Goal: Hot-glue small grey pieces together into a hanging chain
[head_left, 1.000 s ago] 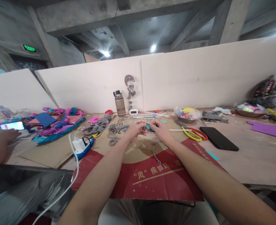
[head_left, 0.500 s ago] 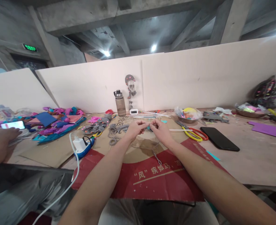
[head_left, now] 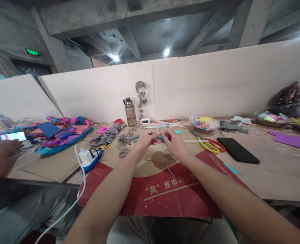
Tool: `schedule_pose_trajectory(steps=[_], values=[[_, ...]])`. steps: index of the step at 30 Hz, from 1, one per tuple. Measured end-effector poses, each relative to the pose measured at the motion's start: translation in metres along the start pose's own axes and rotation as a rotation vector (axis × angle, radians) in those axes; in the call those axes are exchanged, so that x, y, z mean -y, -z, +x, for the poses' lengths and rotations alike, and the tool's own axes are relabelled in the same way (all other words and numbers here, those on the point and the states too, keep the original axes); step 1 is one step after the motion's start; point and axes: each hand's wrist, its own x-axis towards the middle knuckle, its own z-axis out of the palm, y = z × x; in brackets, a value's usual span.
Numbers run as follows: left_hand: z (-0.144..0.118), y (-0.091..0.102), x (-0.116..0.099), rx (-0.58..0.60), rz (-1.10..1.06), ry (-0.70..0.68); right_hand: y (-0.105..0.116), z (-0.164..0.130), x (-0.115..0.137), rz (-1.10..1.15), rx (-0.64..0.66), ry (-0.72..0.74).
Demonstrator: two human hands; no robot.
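Handwork narrows to a teal bit (head_left: 161,136) at the middle of a table (head_left: 279,179), pinched between a person's left hand (head_left: 147,140) and right hand (head_left: 174,141) above the far part of a red and brown sheet (head_left: 132,205). Half a second ago the fingers (head_left: 155,135) covered more of the bit; now the teal peeks out between them again, while both hands keep nearly the same place. The shift looks like a small change of grip rather than a move to another spot, and it leaves the bit within reach of both hands at once. On each hand, thumb and forefinger stand almost together, both pinches seemingly on the bit; whether the tucked fingers also hold a strand, one cannot tell.

From the hands, a gray tail (head_left: 169,171) of yarn lies toward 5 o'clock on the sheet, its looped end showing no clear shift over the past second. More yarn (head_left: 122,147) sits bunched near 9 o'clock. Toward 3 o'clock a white rod (head_left: 192,141) lies beside the right hand, then scissors (head_left: 211,141) with red and yellow handles, then a black phone (head_left: 238,150). A bottle (head_left: 131,114) stands upright between 10 and 11 o'clock. Well apart at 9 o'clock, a co-worker's hand (head_left: 10,147) is beside a lit screen (head_left: 14,136)
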Motion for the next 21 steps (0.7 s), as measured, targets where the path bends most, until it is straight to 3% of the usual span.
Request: schedule_pose_trajectory(steps=[8,21], values=[[-0.0004,-0.0009,-0.0005,-0.001,-0.005,0.020,-0.0019,-0.0019,-0.0005,-0.109,0.032,0.097],[0.0009,-0.0025,0.0017,-0.014,0.107,-0.012,-0.0047,0.0017,-0.0008,0.034,-0.007,-0.139]])
